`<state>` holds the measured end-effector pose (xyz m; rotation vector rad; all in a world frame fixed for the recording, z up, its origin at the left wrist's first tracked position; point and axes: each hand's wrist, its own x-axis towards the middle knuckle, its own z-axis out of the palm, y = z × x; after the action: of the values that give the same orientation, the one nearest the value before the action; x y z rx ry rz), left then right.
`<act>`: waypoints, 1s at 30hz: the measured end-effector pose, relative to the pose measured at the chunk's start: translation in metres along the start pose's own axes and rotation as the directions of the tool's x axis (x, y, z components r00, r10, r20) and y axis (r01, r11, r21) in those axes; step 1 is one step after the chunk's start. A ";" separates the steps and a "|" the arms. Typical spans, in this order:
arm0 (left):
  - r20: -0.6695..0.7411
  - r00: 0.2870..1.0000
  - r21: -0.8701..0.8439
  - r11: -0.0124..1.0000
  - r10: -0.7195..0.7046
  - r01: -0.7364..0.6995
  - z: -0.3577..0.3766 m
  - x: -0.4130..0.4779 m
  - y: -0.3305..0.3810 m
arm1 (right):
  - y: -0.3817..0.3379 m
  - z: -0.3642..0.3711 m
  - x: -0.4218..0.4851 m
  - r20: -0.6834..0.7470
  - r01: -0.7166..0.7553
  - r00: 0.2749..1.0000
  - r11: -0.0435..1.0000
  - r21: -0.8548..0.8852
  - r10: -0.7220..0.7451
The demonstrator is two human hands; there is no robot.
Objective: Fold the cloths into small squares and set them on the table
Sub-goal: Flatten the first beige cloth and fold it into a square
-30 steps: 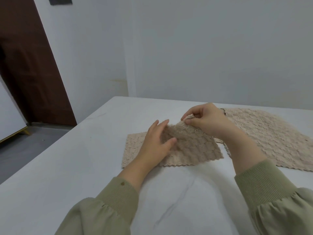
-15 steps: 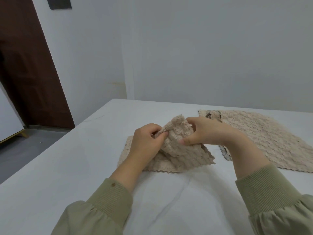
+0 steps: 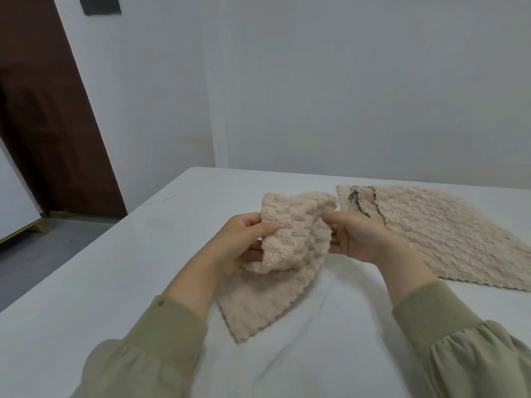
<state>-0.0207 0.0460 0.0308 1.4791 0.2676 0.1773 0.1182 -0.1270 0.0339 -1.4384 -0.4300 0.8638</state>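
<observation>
You are lifting the beige cloth (image 3: pixel 284 248) off the counter (image 3: pixel 115 282) now: a second ago it was lying mostly flat with only the top edge being turned over, and half a second ago your hands were just bunching it up. Your left hand (image 3: pixel 244 242) is pinching the cloth's left edge, thumb on the front and fingers tucked behind, and your right hand (image 3: pixel 353 237) is closing on the right edge with the thumb pressing in at the top corner. The upper part is rumpling between your hands while the lower part is hanging toward you at 6 o'clock, its scalloped corner still trailing on the counter.

To my eye this is meaning the fold is not holding yet; you are probably regripping to square it up, so this cloth is some way from a small square.

Out at 2 o'clock, the other cloths (image 3: pixel 431 234) are lying spread flat and overlapping on the counter, well apart from your hands and not yet folded.

The counter is showing white with faint grey veining. Beyond it a plain pale wall (image 3: pixel 344 96) is standing at 12 o'clock, and a dark brown door (image 3: pixel 48 124) is rising at 10 o'clock above a grey floor (image 3: pixel 43 248).
</observation>
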 end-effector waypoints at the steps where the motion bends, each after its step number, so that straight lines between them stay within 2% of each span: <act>1: 0.078 0.997 -0.072 0.997 -0.023 0.028 -0.002 0.000 0.000 | 0.002 -0.001 -0.001 0.038 -0.025 0.999 0.998 0.058 0.023; 4: 0.237 0.971 -0.259 0.961 -0.032 0.095 -0.008 0.001 0.001 | -0.002 -0.005 -0.007 0.140 -0.011 0.990 0.975 0.223 -0.021; 5: 0.272 0.962 -0.297 0.949 -0.027 0.111 -0.009 0.002 0.001 | -0.005 -0.005 -0.008 0.161 0.006 0.986 0.973 0.232 -0.044; 7: 0.267 0.963 -0.304 0.946 -0.026 0.110 -0.008 0.003 0.001 | -0.007 -0.001 -0.007 0.125 0.055 0.990 0.989 0.135 -0.072; 8: 0.196 0.980 -0.265 0.960 -0.039 0.091 -0.004 0.002 0.001 | -0.006 0.001 -0.002 0.040 0.084 0.995 0.995 0.055 -0.086; 10: -0.075 0.996 -0.079 0.996 -0.050 0.044 -0.002 0.007 -0.005 | 0.005 0.001 0.011 -0.212 0.121 0.967 0.988 -0.095 -0.139; 12: -0.357 0.932 0.243 0.969 0.056 0.034 -0.009 0.018 -0.020 | 0.023 -0.001 0.022 -0.406 0.132 0.888 0.965 -0.225 -0.216; 13: -0.422 0.896 0.427 0.902 0.135 0.065 -0.013 0.021 -0.027 | 0.032 -0.002 0.024 -0.449 0.131 0.847 0.930 -0.344 -0.286; 14: -0.423 0.882 0.593 0.800 0.206 0.098 -0.015 0.023 -0.034 | 0.040 -0.001 0.024 -0.455 0.124 0.807 0.862 -0.491 -0.375; 15: -0.378 0.884 0.718 0.690 0.277 0.091 -0.016 0.024 -0.040 | 0.046 0.000 0.024 -0.433 0.118 0.774 0.778 -0.617 -0.462; 17: -0.199 0.909 0.842 0.538 0.367 -0.033 -0.012 0.025 -0.045 | 0.052 0.008 0.021 -0.328 0.146 0.740 0.616 -0.774 -0.588; 19: -0.044 0.938 0.917 0.388 0.343 -0.099 -0.007 0.028 -0.052 | 0.054 0.018 0.021 -0.167 0.207 0.737 0.453 -0.867 -0.655; 21: -0.003 0.977 0.970 0.238 0.211 -0.049 -0.007 0.032 -0.060 | 0.059 0.024 0.027 -0.019 0.226 0.770 0.301 -0.926 -0.637; 22: -0.013 0.990 0.981 0.195 0.139 -0.014 -0.009 0.033 -0.063 | 0.062 0.024 0.030 0.026 0.204 0.802 0.233 -0.951 -0.596; 24: -0.029 0.997 0.985 0.174 0.068 0.017 -0.011 0.035 -0.065 | 0.067 0.019 0.035 0.018 0.123 0.863 0.175 -0.977 -0.505; 26: -0.054 0.989 0.975 0.222 0.136 0.023 -0.011 0.036 -0.065 | 0.065 0.013 0.037 -0.048 0.081 0.877 0.246 -0.966 -0.478; 27: -0.110 0.970 0.960 0.278 0.217 0.046 -0.011 0.036 -0.064 | 0.064 0.010 0.037 -0.081 0.075 0.872 0.295 -0.953 -0.482; 29: -0.309 0.887 0.902 0.401 0.343 0.159 -0.016 0.039 -0.061 | 0.061 0.006 0.039 -0.135 0.056 0.861 0.355 -0.933 -0.490; 30: -0.385 0.851 0.884 0.406 0.356 0.230 -0.020 0.041 -0.060 | 0.061 0.004 0.041 -0.156 0.037 0.859 0.364 -0.931 -0.488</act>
<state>0.0103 0.0714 -0.0331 2.5790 0.8768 0.5879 0.1263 -0.0996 -0.0338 -2.4238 -0.8717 -0.0994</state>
